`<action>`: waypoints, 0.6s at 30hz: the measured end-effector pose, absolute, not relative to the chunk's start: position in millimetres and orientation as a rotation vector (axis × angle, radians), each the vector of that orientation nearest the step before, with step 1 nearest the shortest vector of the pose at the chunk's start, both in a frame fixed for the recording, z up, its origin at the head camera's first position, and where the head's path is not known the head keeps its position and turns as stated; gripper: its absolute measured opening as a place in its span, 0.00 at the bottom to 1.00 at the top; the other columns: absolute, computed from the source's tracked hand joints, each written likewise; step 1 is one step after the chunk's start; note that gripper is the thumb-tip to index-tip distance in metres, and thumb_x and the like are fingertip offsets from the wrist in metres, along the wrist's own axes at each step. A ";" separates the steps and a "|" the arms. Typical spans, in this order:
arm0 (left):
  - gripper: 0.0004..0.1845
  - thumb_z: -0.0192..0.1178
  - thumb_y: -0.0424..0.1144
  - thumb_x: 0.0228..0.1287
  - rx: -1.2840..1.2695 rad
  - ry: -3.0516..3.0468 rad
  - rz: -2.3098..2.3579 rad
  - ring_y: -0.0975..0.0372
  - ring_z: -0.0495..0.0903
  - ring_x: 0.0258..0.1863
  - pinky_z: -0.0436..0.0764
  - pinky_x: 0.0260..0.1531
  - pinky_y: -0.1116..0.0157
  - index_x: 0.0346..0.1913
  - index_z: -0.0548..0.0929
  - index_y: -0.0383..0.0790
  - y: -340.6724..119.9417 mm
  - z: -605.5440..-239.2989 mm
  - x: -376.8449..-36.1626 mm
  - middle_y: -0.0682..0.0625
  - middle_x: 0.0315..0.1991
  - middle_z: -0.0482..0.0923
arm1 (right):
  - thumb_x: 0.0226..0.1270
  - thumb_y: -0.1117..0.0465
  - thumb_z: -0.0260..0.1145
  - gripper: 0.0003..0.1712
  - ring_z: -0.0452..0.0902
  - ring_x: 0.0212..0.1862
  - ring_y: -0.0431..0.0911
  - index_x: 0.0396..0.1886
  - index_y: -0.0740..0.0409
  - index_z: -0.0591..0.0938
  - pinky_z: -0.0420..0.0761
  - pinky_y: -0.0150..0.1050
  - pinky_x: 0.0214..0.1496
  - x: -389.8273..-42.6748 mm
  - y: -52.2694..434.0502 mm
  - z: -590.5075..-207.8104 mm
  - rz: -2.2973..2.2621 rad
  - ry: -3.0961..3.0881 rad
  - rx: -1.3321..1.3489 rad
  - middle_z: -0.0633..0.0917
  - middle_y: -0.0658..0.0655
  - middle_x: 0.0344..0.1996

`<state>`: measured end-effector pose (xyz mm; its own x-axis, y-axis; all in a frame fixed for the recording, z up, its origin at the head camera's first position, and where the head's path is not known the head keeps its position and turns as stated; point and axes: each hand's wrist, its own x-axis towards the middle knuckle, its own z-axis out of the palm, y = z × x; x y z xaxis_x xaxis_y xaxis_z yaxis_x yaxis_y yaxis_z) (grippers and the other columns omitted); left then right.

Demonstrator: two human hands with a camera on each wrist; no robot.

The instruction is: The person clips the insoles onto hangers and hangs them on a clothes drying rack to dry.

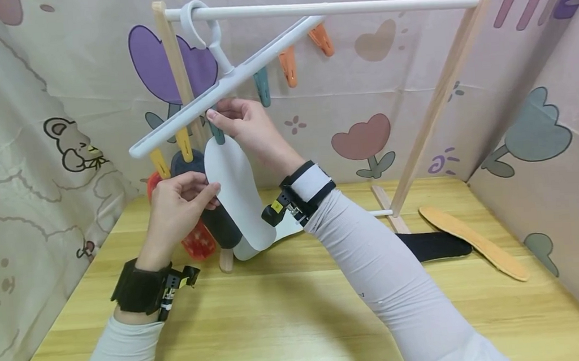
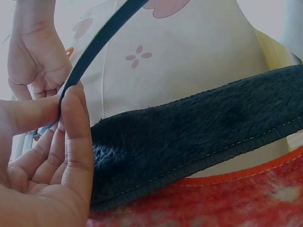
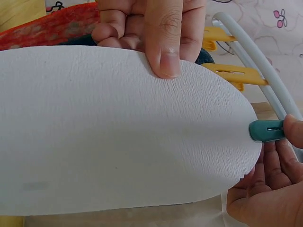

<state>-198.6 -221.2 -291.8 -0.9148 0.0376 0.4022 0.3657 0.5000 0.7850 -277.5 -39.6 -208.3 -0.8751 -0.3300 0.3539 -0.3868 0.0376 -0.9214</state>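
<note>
Head view. White insole (image 1: 238,193): hangs toe-up from a teal clip (image 1: 217,132) on the tilted white hanger (image 1: 226,83), which hooks over the white rail (image 1: 322,9) of a wooden rack. Left hand (image 1: 179,209): grip pinching the insole's left edge, thumb in front. Right hand (image 1: 246,124): grip closed on the teal clip at the insole's top. Behind the white insole hang a dark insole (image 1: 220,225) and a red insole (image 1: 197,241), each on a yellow clip, all three closely overlapped. Open room: wooden surface (image 1: 290,316) in front of the rack is free; to the right lie a black insole (image 1: 435,245) and a tan insole (image 1: 478,242), near the cloth wall.

Left wrist view. Shows the white insole edge-on as a thin dark line pinched between thumb and forefinger of the left hand (image 2: 52,156); the fleecy dark insole (image 2: 199,137) and red insole (image 2: 227,198) lie just behind, edges touching.

Right wrist view. Shows the white insole's (image 3: 123,127) textured face, left thumb pressed on its upper edge, and the teal clip (image 3: 265,130) biting its tip, held by the right hand (image 3: 270,184). Two yellow clips (image 3: 236,73) sit beside the hanger bar.
</note>
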 end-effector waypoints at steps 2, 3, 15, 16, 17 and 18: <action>0.14 0.70 0.42 0.75 -0.339 -2.409 -1.385 0.71 0.87 0.28 0.86 0.37 0.76 0.50 0.90 0.33 -220.9 -291.7 -198.5 0.36 0.39 0.91 | 0.82 0.57 0.66 0.19 0.82 0.54 0.45 0.64 0.62 0.84 0.80 0.38 0.57 -277.5 -39.6 -208.5 2.004 -2.231 0.775 0.89 0.61 0.57; 0.14 0.70 0.42 0.74 -0.341 -2.406 -1.386 0.71 0.87 0.28 0.86 0.37 0.76 0.50 0.90 0.33 -220.8 -291.6 -198.5 0.36 0.39 0.91 | 0.82 0.57 0.65 0.19 0.82 0.54 0.45 0.64 0.63 0.84 0.80 0.38 0.57 -277.3 -39.5 -208.4 2.000 -2.229 0.779 0.89 0.61 0.57; 0.14 0.70 0.42 0.75 -0.340 -2.380 -1.391 0.72 0.87 0.27 0.86 0.36 0.76 0.52 0.90 0.33 -221.6 -289.9 -199.9 0.35 0.39 0.91 | 0.81 0.59 0.66 0.18 0.82 0.54 0.43 0.63 0.63 0.84 0.78 0.34 0.56 -279.3 -41.0 -208.1 2.026 -2.232 0.763 0.89 0.61 0.57; 0.14 0.70 0.42 0.75 -0.339 -2.379 -1.392 0.72 0.87 0.27 0.86 0.36 0.76 0.52 0.90 0.33 -221.7 -289.6 -199.9 0.35 0.39 0.91 | 0.81 0.59 0.66 0.18 0.82 0.55 0.43 0.63 0.63 0.84 0.78 0.34 0.57 -279.4 -40.9 -208.1 2.028 -2.231 0.763 0.89 0.61 0.58; 0.15 0.70 0.42 0.75 -0.338 -2.380 -1.392 0.71 0.87 0.28 0.86 0.36 0.76 0.52 0.90 0.33 -221.8 -289.4 -199.9 0.35 0.39 0.91 | 0.81 0.59 0.66 0.19 0.82 0.55 0.43 0.64 0.63 0.84 0.78 0.35 0.57 -279.7 -40.8 -208.1 2.028 -2.232 0.764 0.89 0.60 0.58; 0.15 0.70 0.42 0.75 -0.337 -2.380 -1.392 0.71 0.87 0.28 0.86 0.36 0.76 0.52 0.90 0.33 -221.9 -289.2 -199.9 0.35 0.40 0.91 | 0.81 0.59 0.66 0.19 0.82 0.55 0.43 0.64 0.63 0.84 0.78 0.35 0.57 -279.6 -40.6 -208.2 2.030 -2.234 0.760 0.89 0.60 0.58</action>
